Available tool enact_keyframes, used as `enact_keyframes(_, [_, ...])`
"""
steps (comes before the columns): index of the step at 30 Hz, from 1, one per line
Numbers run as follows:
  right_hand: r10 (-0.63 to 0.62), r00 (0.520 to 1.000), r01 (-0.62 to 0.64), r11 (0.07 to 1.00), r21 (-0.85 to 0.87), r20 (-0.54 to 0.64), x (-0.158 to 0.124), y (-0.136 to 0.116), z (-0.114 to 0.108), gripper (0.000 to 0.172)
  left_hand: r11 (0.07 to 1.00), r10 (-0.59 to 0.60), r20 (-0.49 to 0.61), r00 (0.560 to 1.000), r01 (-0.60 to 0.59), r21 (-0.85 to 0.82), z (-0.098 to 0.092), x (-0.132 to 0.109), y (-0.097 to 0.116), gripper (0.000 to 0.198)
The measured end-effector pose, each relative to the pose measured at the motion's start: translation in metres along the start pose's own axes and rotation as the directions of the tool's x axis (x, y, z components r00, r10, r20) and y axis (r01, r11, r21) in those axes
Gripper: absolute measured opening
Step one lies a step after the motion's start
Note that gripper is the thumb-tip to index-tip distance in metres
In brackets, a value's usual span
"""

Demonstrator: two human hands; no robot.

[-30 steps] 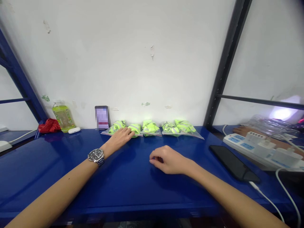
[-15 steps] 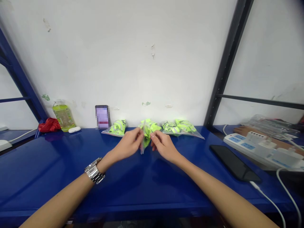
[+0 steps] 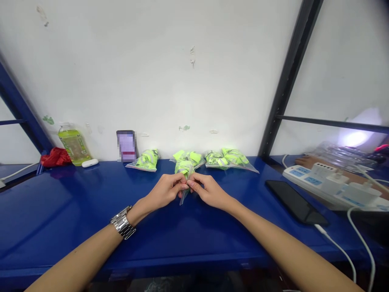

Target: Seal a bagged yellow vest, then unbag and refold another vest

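Above the blue surface (image 3: pixel 91 211), mid-scene: left hand (image 3: pixel 165 190) and right hand (image 3: pixel 208 190) both pinching one small clear bag of green pieces (image 3: pixel 184 170) by its edge. Thin pinch; slick plastic could slip, dropping onto the surface.

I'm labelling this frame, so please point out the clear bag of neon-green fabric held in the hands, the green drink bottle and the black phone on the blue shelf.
Clear bag of neon-green fabric (image 3: pixel 183 167): head view, green contents above the fingertips.
Green drink bottle (image 3: pixel 72 142): head view, label.
Black phone (image 3: pixel 294 201): head view, screen middle.
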State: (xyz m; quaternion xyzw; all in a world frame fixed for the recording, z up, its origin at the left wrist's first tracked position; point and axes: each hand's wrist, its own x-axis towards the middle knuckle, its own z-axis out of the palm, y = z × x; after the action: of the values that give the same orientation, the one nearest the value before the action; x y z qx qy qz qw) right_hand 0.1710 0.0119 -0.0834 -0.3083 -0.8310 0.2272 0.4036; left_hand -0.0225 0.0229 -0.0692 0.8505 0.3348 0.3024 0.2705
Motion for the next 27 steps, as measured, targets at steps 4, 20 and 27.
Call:
enact_keyframes(4, [0.032,0.999,-0.032,0.999,-0.001,-0.007,0.000,-0.001,0.002,0.028,0.999,0.019,-0.006,1.000,-0.018,0.033,-0.001,-0.001,0.000,0.028])
enact_keyframes(20, [-0.022,1.000,0.022,0.996,0.088,0.001,0.000,0.004,-0.001,0.023,0.998,0.049,0.053,0.997,-0.051,0.039,-0.001,-0.004,0.002,0.033])
enact_keyframes(27, [0.071,0.995,-0.065,0.994,0.093,-0.065,0.000,0.009,0.003,0.019,0.991,0.072,0.022,0.997,-0.074,0.108,0.004,-0.005,0.000,0.031])
